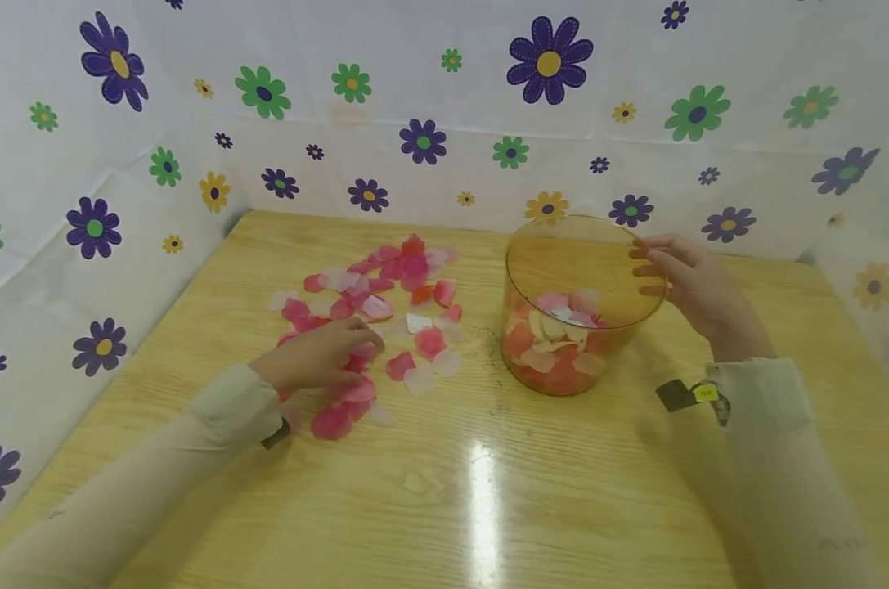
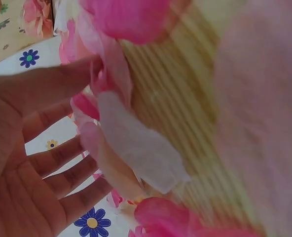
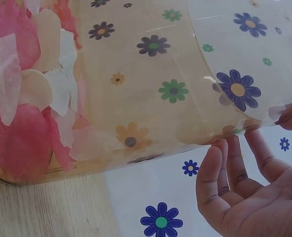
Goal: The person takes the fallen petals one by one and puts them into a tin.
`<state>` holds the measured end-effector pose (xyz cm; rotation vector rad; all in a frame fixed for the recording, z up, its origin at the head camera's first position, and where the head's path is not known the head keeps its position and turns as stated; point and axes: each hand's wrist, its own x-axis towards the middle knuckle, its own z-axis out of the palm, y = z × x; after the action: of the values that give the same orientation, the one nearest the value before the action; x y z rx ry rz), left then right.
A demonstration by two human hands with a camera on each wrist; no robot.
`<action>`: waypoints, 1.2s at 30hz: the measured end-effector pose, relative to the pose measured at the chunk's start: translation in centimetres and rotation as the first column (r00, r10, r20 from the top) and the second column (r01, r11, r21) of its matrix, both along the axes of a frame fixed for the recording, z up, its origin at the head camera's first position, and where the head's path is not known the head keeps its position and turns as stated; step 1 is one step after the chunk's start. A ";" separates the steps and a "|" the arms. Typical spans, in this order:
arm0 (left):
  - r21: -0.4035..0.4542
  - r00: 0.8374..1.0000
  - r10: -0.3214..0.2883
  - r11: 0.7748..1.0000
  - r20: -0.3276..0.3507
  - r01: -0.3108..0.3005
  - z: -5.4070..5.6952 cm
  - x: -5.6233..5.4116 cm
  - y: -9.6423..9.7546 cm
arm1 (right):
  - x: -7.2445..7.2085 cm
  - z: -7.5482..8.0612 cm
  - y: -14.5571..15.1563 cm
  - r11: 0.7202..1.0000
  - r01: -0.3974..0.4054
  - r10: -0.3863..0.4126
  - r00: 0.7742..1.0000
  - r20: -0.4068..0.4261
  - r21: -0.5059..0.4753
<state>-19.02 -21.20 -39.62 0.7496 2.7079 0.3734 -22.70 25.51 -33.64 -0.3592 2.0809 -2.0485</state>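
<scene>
My left hand (image 1: 319,356) reaches down into pink, red and white artificial petals (image 1: 415,270) scattered on the left of the table. In the left wrist view its thumb and fingers are extended, the tips touching or just behind a pink petal (image 2: 111,64) and a white petal (image 2: 136,143); no grip shows. My right hand (image 1: 698,286) holds the rim of a clear amber plastic bucket (image 1: 518,286) at its right side. In the right wrist view the fingertips (image 3: 212,158) lie against the outer wall. Petals (image 3: 22,84) cover the bucket's bottom.
The wood-grain table (image 1: 415,507) carries both the bucket and the loose petals. A white sheet (image 1: 459,98) printed with flowers stands around its back and sides. A bright light reflection lies on the tabletop in front of the bucket.
</scene>
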 end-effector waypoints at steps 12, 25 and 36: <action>0.026 0.996 0.049 0.999 -0.079 -0.047 -0.3 -0.6 0.1 | -0.1 -0.1 0.0 1.000 -0.011 0.011 1.000 -0.005 -0.020; 0.077 0.984 0.113 0.992 -0.141 -0.103 0.2 -1.2 0.5 | -0.1 -0.1 0.0 1.000 0.005 -0.005 1.000 0.006 -0.006; 0.144 0.979 0.157 0.980 -0.127 -0.139 1.3 -1.5 0.3 | -0.3 0.2 0.2 1.000 0.006 -0.006 1.000 0.023 0.009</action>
<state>-20.48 -20.89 -38.33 0.6305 2.9018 0.5645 -23.02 25.70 -33.45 -0.3268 2.0791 -2.0366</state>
